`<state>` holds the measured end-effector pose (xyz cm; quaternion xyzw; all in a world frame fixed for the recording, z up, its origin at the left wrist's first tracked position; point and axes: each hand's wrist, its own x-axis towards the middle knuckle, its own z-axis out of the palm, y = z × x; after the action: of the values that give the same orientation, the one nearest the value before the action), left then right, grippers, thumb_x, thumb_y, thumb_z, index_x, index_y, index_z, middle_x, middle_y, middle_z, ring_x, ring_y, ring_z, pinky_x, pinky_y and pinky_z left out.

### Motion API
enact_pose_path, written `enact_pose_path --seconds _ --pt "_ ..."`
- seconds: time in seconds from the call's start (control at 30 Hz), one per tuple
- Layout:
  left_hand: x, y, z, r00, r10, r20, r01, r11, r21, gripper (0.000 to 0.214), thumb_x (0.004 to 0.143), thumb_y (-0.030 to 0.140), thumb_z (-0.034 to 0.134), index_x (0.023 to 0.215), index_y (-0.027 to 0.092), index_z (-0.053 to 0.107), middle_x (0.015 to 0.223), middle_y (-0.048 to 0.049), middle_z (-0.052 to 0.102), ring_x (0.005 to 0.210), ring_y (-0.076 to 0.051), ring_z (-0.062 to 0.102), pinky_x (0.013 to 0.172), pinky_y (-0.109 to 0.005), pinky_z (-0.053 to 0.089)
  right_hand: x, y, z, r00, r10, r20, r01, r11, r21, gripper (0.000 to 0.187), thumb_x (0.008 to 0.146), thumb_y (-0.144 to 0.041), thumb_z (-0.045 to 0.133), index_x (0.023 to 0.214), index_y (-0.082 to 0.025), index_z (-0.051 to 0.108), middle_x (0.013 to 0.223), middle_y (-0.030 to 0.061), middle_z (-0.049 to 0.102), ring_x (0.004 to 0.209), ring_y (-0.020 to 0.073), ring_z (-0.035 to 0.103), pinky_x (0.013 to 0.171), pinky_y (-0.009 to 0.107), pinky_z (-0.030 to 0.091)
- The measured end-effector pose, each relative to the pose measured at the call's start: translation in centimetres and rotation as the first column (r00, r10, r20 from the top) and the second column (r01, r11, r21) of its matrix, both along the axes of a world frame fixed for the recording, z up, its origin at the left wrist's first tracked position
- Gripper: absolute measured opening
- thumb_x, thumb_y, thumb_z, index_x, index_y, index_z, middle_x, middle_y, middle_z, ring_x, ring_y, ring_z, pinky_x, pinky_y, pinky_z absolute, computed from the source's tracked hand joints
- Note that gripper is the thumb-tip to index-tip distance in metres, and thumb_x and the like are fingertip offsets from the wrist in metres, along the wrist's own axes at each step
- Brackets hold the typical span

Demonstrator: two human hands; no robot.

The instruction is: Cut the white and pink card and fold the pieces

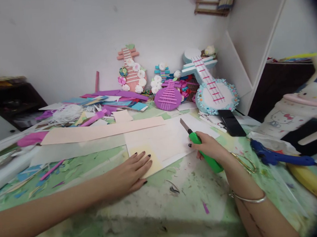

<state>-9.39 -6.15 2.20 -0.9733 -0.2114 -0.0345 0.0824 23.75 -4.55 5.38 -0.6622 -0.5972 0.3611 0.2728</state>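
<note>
My left hand (136, 170) lies flat with its fingers stretched out on the near left part of a white sheet (165, 143), which has a yellowish patch under the fingers. In my right hand (210, 145) is a green utility knife (211, 161), its fingers wrapped round the handle. The knife's blade (185, 124) is out and points up and to the left over the sheet; whether it touches the paper I cannot tell. A long pale peach strip (102, 132) stretches leftward from the sheet's far edge. Near the sheet's front edge lies a small dark scrap (174, 189).
Behind the sheet stand decorated lute-shaped crafts, among them a purple one (168, 96) and a light blue one (211, 97). Colourful scraps (106, 103) pile up at the back left. On the right are a black phone (232, 123), scissors (243, 161) and a blue glue gun (281, 156).
</note>
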Motion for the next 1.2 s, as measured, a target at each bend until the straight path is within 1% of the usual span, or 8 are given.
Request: enact_pose_path --seconds 0.13,0.37,0.57,0.67,0.8,0.9,1.0,1.2 --pt "-0.5 0.1 0.1 0.999 -0.048 0.021 0.047 0.998 0.041 0.043 0.097 0.025 0.039 0.137 0.009 0.043 0.139 -0.0179 0.051 0.132 -0.031 0.044 0.109 -0.042 0.036 0.4 0.2 0.0 0.988 -0.074 0.135 0.081 0.996 -0.045 0.018 0.071 -0.017 0.059 0.081 -0.023 0.044 0.041 -0.0059 0.055 0.038 0.0183 0.059 0.039 0.025 0.043" --pt "-1.5 0.0 -0.3 0.994 -0.095 0.046 0.090 0.992 0.086 0.045 0.096 0.021 0.038 0.139 0.010 0.041 0.140 -0.0165 0.050 0.134 -0.029 0.042 0.111 -0.042 0.037 0.5 0.1 0.7 0.986 -0.103 0.132 0.114 0.991 -0.074 0.019 0.065 -0.013 0.062 0.076 -0.023 0.049 0.043 -0.0050 0.053 0.036 0.0196 0.058 0.040 0.027 0.042" --pt "-1.9 0.6 0.3 0.953 -0.228 0.198 0.156 0.934 0.322 0.049 0.094 0.009 0.042 0.143 0.009 0.034 0.118 -0.0166 0.067 0.116 -0.024 0.061 0.102 -0.036 0.049 0.9 -0.1 0.6 0.987 -0.128 0.096 0.135 0.988 -0.073 0.019 0.061 -0.012 0.064 0.074 -0.022 0.052 0.048 -0.0030 0.057 0.034 0.0189 0.057 0.037 0.027 0.041" --pt "-0.8 2.1 1.5 0.937 -0.237 0.256 0.110 0.896 0.429 0.052 0.095 0.011 0.044 0.145 0.011 0.030 0.118 -0.0150 0.067 0.121 -0.024 0.057 0.106 -0.042 0.046 1.1 -0.1 0.4 0.987 -0.148 0.070 0.152 0.986 -0.070 0.018 0.060 -0.012 0.065 0.068 -0.022 0.053 0.043 -0.0037 0.055 0.032 0.0178 0.055 0.035 0.026 0.039" --pt "2.8 5.6 2.0 0.940 -0.272 0.207 0.119 0.828 0.548 0.033 0.095 0.012 0.047 0.126 0.002 0.049 0.119 -0.0206 0.065 0.121 -0.031 0.055 0.104 -0.048 0.047 1.2 -0.1 0.3 0.982 -0.158 0.104 0.166 0.984 -0.067 0.016 0.060 -0.012 0.063 0.067 -0.022 0.053 0.040 -0.0038 0.053 0.032 0.0186 0.055 0.034 0.027 0.040" --pt "5.8 7.6 1.2 0.974 -0.181 0.134 0.089 0.856 0.509 0.028 0.097 0.014 0.040 0.115 0.000 0.058 0.116 -0.0223 0.065 0.118 -0.033 0.058 0.101 -0.052 0.047 1.0 -0.1 0.5 0.980 -0.160 0.119 0.167 0.984 -0.056 0.014 0.063 -0.013 0.063 0.070 -0.022 0.054 0.043 -0.0023 0.057 0.033 0.0189 0.056 0.036 0.027 0.042" --pt "7.7 8.3 0.0 0.979 -0.195 0.059 0.163 0.922 0.353 0.030 0.098 0.013 0.038 0.114 0.001 0.059 0.114 -0.0209 0.066 0.113 -0.031 0.061 0.097 -0.049 0.049 0.6 -0.1 0.6 0.966 -0.209 0.152 0.211 0.978 0.005 0.013 0.067 -0.015 0.063 0.074 -0.021 0.055 0.041 -0.0031 0.055 0.033 0.0184 0.056 0.037 0.027 0.042" --pt "7.8 7.7 -1.5 0.961 -0.142 0.237 0.103 0.980 0.171 0.040 0.102 0.032 0.033 0.115 0.007 0.061 0.120 -0.0161 0.065 0.114 -0.025 0.060 0.098 -0.040 0.048 -0.1 0.4 -0.8 0.989 -0.132 0.065 0.118 0.976 0.180 0.015 0.075 -0.020 0.056 0.090 -0.022 0.057 0.057 -0.0020 0.065 0.049 0.0174 0.063 0.054 0.030 0.051"
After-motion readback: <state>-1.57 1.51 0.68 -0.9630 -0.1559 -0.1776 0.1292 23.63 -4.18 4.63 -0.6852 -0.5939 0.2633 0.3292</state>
